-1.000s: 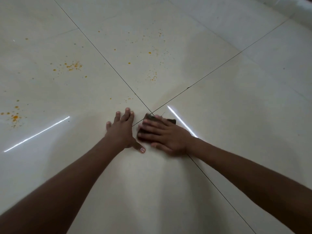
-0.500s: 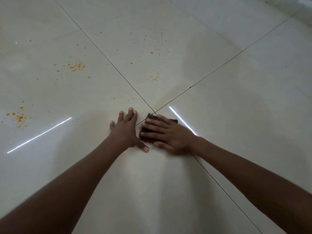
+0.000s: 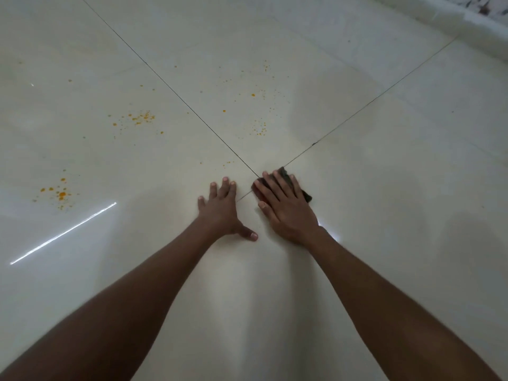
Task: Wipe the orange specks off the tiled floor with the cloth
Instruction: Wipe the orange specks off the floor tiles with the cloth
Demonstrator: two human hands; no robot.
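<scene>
My right hand (image 3: 286,207) lies flat on a dark folded cloth (image 3: 305,195), pressing it to the cream tiled floor (image 3: 384,215) just right of where the grout lines cross. My left hand (image 3: 222,210) rests flat on the tile beside it, fingers spread, holding nothing. Orange specks (image 3: 138,118) are scattered on the left tile, with another cluster of specks (image 3: 59,192) at the far left. Fine orange specks (image 3: 259,129) dot the far middle tile, and a few tiny specks (image 3: 228,163) lie just beyond my left fingertips.
Dark grout lines (image 3: 192,108) cross in front of my hands. A pale raised edge or wall base (image 3: 450,20) runs along the top right. A bright streak of reflected light (image 3: 63,233) lies on the left tile.
My right hand has turned so its fingers point away from me instead of leftward, and the cloth has shifted slightly right with it. My left hand stays planted.
</scene>
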